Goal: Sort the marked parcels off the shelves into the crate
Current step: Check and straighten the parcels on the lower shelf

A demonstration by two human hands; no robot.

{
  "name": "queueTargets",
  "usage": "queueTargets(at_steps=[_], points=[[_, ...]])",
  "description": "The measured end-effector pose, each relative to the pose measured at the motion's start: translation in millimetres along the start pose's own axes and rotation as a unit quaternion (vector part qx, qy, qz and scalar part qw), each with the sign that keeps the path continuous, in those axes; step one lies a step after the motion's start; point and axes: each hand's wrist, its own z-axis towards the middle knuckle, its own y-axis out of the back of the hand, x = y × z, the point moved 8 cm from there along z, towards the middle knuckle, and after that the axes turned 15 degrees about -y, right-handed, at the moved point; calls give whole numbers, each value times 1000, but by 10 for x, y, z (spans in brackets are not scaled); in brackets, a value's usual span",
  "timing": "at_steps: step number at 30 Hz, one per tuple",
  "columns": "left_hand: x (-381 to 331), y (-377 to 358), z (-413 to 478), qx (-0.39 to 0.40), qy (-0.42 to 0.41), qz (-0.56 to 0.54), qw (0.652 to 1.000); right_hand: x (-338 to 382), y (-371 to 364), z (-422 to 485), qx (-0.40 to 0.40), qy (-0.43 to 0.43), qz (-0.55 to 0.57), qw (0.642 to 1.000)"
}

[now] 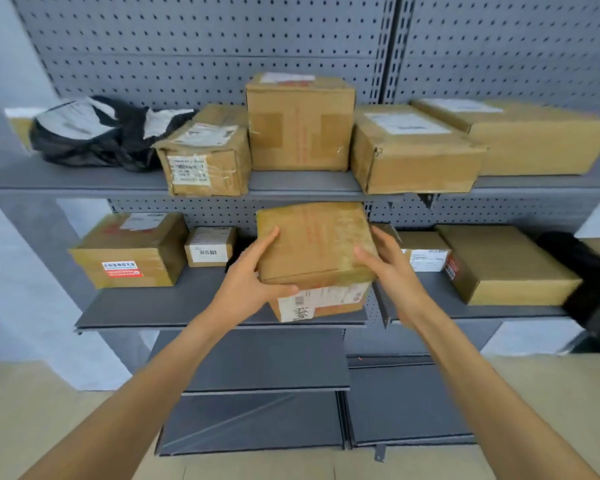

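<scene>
A brown cardboard parcel (314,242) with faint red print sits on top of a second parcel (321,303) that bears a white label, on the middle shelf (174,306). My left hand (253,275) grips the upper parcel's left side and lower corner. On its right side rests my right hand (383,263). The upper parcel looks tilted toward me. No crate is in view.
The upper shelf (302,181) carries several cardboard boxes and a black plastic bag (94,136) at its left. More boxes stand on the middle shelf, one with a red and white sticker (123,268). A dark bag (582,271) lies far right. Lower shelves (267,362) are bare.
</scene>
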Motion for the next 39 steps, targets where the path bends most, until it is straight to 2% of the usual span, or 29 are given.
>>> queueTargets(at_steps=[7,10,12,17,19,22,27,33,39], points=[[-286,376,-644,-78,100,-151,980,23,-195,-913,5,3,7,1000],[-367,507,-941,-122,129,-211,961,-92,-88,-1250,-79,-6,-12,997],[-435,601,-1081,-137,134,-248,950,-291,5,-1494,-112,-43,7,993],[-644,631,-1311,-119,124,-319,932,-649,-209,-1829,-25,-133,16,991],[-711,588,-1381,-120,125,-334,927,-589,-318,-1872,8,-126,43,991],[-784,510,-1479,-127,141,-330,925,-468,-320,-1892,11,-105,69,992],[-910,340,-1554,-77,149,-236,957,-334,-10,-1939,-2,-87,114,990],[-1203,-104,-1434,-53,102,-274,955,-291,533,-2127,-7,-80,137,987],[-1531,-998,-1255,71,79,-318,942,-351,1339,-2572,-72,-74,125,987]])
